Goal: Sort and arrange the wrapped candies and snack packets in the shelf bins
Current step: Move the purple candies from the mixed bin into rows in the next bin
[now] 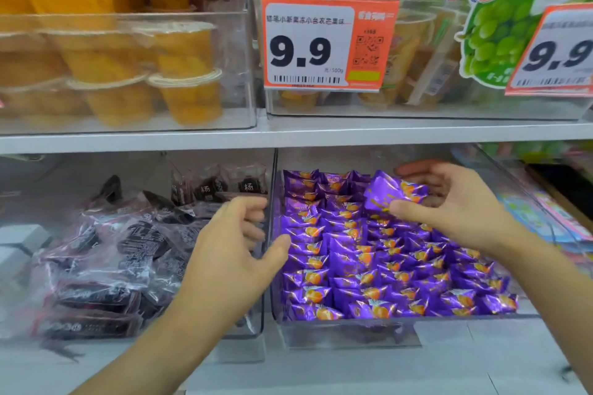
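Note:
A clear bin (353, 325) on the lower shelf holds rows of purple wrapped candies (378, 263) with an orange picture. My right hand (449, 205) holds one or two purple candy packets (390, 191) lifted above the back of that bin, pinched between thumb and fingers. My left hand (237, 250) hovers over the wall between this bin and the left bin, fingers loosely curled, thumb near the purple candies, holding nothing. The left bin (256, 327) is filled with dark maroon snack packets (112, 253) in clear wrap, lying in a loose heap.
The upper shelf (288, 135) carries clear bins of orange jelly cups (179, 70) and green grape-print bags (500, 26), with orange price tags (327, 42) reading 9.9. Colourful packets (545, 218) sit in a bin at the right.

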